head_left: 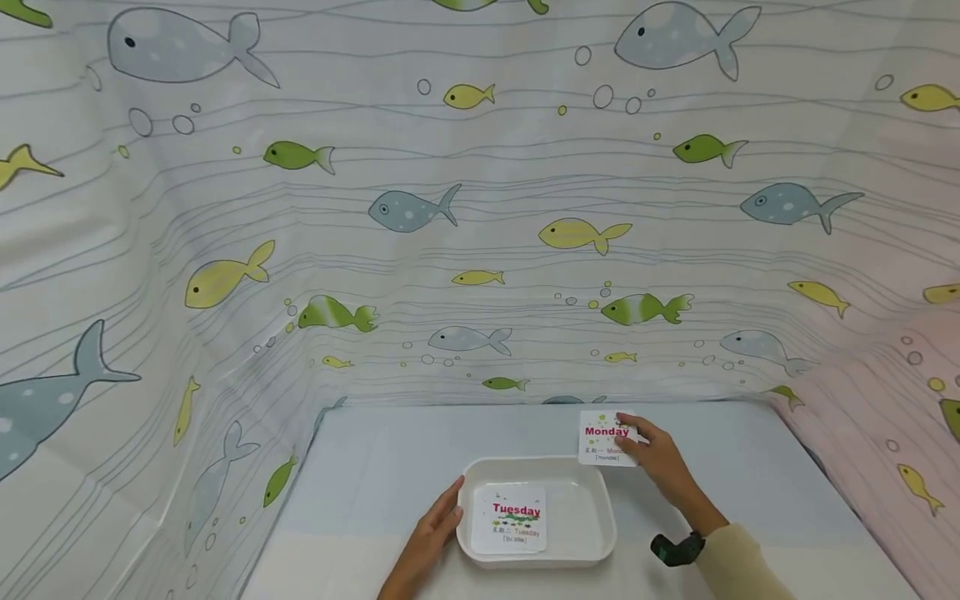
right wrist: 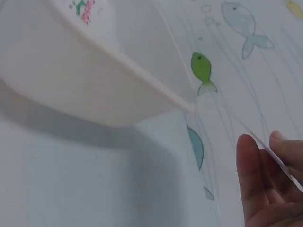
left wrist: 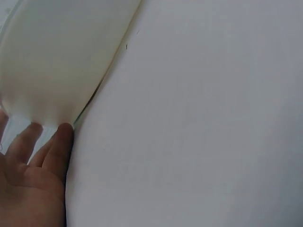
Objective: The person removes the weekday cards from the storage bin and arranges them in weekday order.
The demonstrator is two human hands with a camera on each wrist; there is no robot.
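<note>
A white "Monday" card [head_left: 600, 454] is pinched at its right edge by my right hand [head_left: 660, 467], above the tray's back right corner. In the right wrist view, the card [right wrist: 265, 144] shows edge-on between thumb and fingers of the right hand [right wrist: 270, 189]. The white tray [head_left: 562, 560] stands on the table with a "Tuesday" card [head_left: 510, 537] lying in its left part. Against the tray's left side rests my left hand [head_left: 431, 533]. The left wrist view shows fingertips of the left hand [left wrist: 38, 175] touching the outer wall of the tray [left wrist: 61, 61].
A pale table top [head_left: 375, 467] lies under the tray. Behind it and at both sides hangs a fish-patterned curtain [head_left: 517, 192]. A dark band [head_left: 678, 550] sits at the right wrist, beside a light sleeve [head_left: 738, 562].
</note>
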